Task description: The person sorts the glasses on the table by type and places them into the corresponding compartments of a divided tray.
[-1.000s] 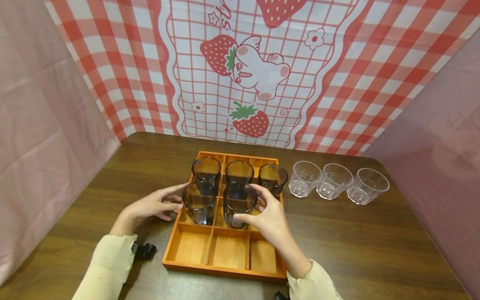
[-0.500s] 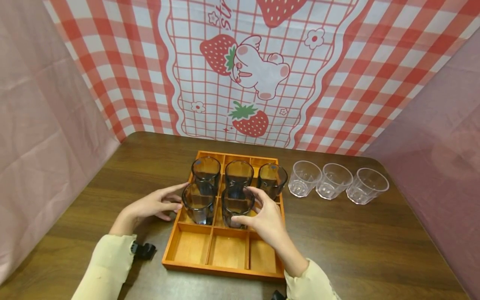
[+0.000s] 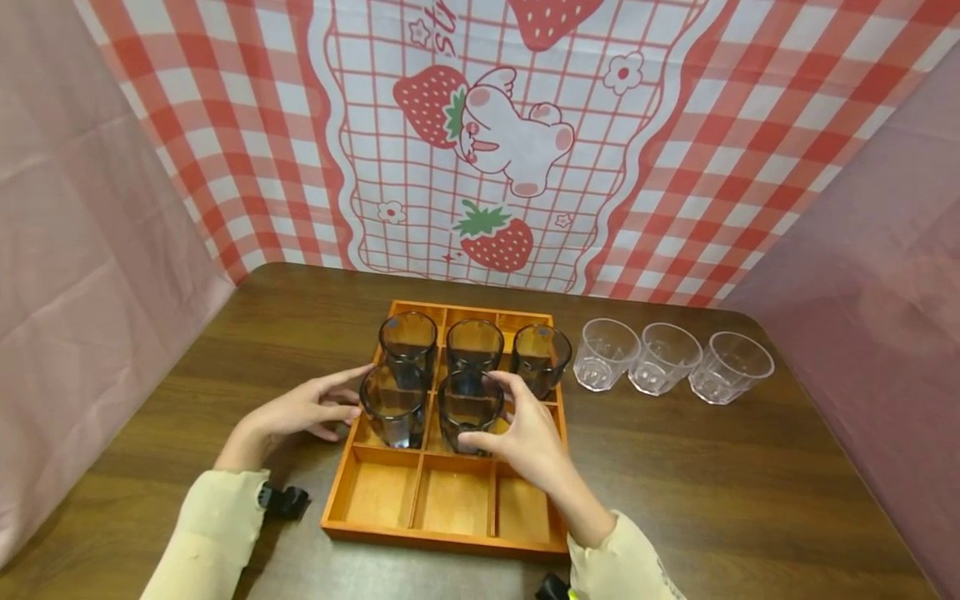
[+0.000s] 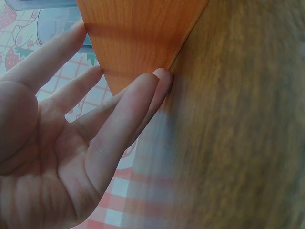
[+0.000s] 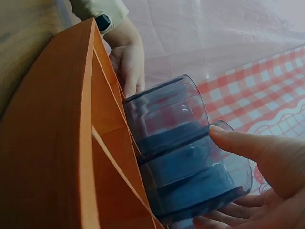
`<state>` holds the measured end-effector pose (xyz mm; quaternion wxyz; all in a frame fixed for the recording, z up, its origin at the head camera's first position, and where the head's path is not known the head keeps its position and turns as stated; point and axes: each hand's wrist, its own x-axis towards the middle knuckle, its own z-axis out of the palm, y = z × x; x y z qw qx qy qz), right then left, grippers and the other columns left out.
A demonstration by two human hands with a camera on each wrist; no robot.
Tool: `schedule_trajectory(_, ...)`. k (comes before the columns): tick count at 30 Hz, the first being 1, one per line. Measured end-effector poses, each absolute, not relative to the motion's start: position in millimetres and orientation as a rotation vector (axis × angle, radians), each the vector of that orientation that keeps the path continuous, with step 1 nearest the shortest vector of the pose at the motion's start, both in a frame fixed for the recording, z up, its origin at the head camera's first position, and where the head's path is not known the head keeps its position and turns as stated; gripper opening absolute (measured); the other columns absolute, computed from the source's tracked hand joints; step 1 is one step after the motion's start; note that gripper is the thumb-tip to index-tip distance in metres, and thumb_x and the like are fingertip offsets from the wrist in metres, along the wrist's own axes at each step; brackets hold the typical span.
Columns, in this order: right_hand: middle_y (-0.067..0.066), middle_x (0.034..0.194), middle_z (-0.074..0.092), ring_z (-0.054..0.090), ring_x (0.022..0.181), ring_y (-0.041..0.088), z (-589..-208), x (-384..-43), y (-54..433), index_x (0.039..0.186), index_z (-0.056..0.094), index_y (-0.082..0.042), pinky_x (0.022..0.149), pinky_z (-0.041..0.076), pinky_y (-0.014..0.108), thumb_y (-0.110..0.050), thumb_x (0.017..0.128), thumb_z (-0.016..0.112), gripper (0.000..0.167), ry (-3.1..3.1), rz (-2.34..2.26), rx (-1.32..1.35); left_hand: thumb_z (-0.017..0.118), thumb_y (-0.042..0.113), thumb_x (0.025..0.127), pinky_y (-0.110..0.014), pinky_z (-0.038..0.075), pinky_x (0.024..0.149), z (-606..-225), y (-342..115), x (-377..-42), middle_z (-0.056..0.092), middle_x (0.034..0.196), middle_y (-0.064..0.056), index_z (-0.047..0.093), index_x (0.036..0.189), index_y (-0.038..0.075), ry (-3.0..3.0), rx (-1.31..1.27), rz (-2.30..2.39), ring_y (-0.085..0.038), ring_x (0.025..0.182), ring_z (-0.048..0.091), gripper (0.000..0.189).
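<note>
A wooden tray (image 3: 457,542) divided into compartments lies on the table, with several dark tinted glasses standing upright in its back and middle rows. My right hand (image 3: 528,433) grips one tinted glass (image 3: 471,412) in the centre compartment, thumb on the near side and fingers round the far right side. In the right wrist view the thumb lies at that glass's rim. Another tinted glass (image 3: 392,408) stands just left of it. My left hand (image 3: 300,408) rests against the tray's left side, its fingers loosely extended; the left wrist view shows fingertips (image 4: 164,76) at the wooden wall.
Three clear glasses (image 3: 666,358) stand in a row on the table (image 3: 712,492), right of the tray. The tray's front compartments hold nothing. A checked strawberry cloth (image 3: 495,150) hangs behind the table, with pink cloth at both sides.
The right hand and its tinted glass have shifted slightly left within the centre compartment. The left hand stays at the tray's side. The head view has moved a little.
</note>
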<state>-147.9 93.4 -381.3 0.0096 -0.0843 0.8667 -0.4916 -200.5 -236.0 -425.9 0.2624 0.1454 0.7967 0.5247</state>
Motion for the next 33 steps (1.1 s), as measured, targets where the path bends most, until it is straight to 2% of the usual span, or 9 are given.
schedule_trajectory(7, 0.016, 0.14, 0.053, 0.051, 0.129, 0.033, -373.6, -146.6, 107.3, 0.14, 0.043, -0.003, 0.105, 0.046, 0.046, -0.011, 0.072, 0.086, 0.08, 2.607, -1.668, -0.329, 0.061, 0.029, 0.096, -0.043, 0.059, 0.08, -424.3, -235.3, -200.6, 0.044, 0.138, -0.034, 0.016, 0.157, 0.016, 2.146, 0.396, 1.423, -0.026, 0.107, 0.063, 0.077)
schedule_trajectory(18, 0.019, 0.141, 0.05, 0.047, 0.133, 0.033, -363.0, -143.1, 150.2, 0.14, 0.042, -0.001, 0.106, 0.044, 0.044, -0.003, 0.078, 0.08, 0.073, 2.613, -1.736, -0.365, 0.06, 0.031, 0.097, -0.043, 0.059, 0.081, -423.4, -235.5, -200.5, 0.043, 0.14, -0.034, 0.016, 0.157, 0.019, 2.154, 0.371, 1.402, -0.027, 0.107, 0.063, 0.076)
schedule_trajectory(22, 0.02, 0.14, 0.051, 0.048, 0.131, 0.033, -361.1, -144.4, 169.2, 0.14, 0.042, 0.001, 0.106, 0.045, 0.038, -0.001, 0.078, 0.078, 0.072, 2.659, -1.769, -0.329, 0.06, 0.03, 0.097, -0.043, 0.059, 0.081, -423.4, -235.8, -200.3, 0.043, 0.139, -0.034, 0.016, 0.157, 0.019, 2.154, 0.376, 1.401, -0.027, 0.107, 0.063, 0.075)
schedule_trajectory(24, 0.02, 0.14, 0.051, 0.05, 0.129, 0.025, -361.2, -145.9, 179.6, 0.139, 0.041, 0.002, 0.104, 0.046, 0.03, 0.001, 0.078, 0.078, 0.071, 2.687, -1.784, -0.304, 0.059, 0.029, 0.097, -0.043, 0.059, 0.08, -423.6, -235.9, -200.4, 0.043, 0.139, -0.034, 0.016, 0.157, 0.019, 2.151, 0.382, 1.402, -0.027, 0.107, 0.063, 0.075)
schedule_trajectory(29, 0.022, 0.139, 0.05, 0.049, 0.115, -0.009, -361.9, -151.8, 206.4, 0.139, 0.041, 0.004, 0.096, 0.042, 0.007, 0.003, 0.08, 0.075, 0.069, 2.778, -1.827, -0.228, 0.059, 0.029, 0.097, -0.043, 0.059, 0.08, -423.5, -235.9, -200.5, 0.044, 0.139, -0.033, 0.016, 0.157, 0.019, 2.15, 0.385, 1.404, -0.027, 0.107, 0.063, 0.075)
schedule_trajectory(31, 0.018, 0.137, 0.051, 0.047, 0.113, -0.013, -362.2, -154.9, 216.2, 0.139, 0.041, 0.005, 0.095, 0.041, 0.005, 0.004, 0.08, 0.074, 0.067, 2.816, -1.85, -0.175, 0.06, 0.029, 0.097, -0.043, 0.059, 0.08, -423.3, -235.8, -200.4, 0.044, 0.139, -0.033, 0.016, 0.157, 0.019, 2.15, 0.383, 1.404, -0.027, 0.107, 0.063, 0.075)
schedule_trajectory(33, 0.009, 0.134, 0.052, 0.048, 0.115, -0.009, -362.4, -158.0, 226.1, 0.139, 0.041, 0.004, 0.096, 0.04, 0.004, 0.003, 0.081, 0.074, 0.067, 2.865, -1.85, -0.087, 0.06, 0.03, 0.097, -0.043, 0.059, 0.08, -423.2, -235.7, -200.4, 0.044, 0.139, -0.033, 0.016, 0.157, 0.019, 2.151, 0.383, 1.404, -0.027, 0.107, 0.063, 0.075)
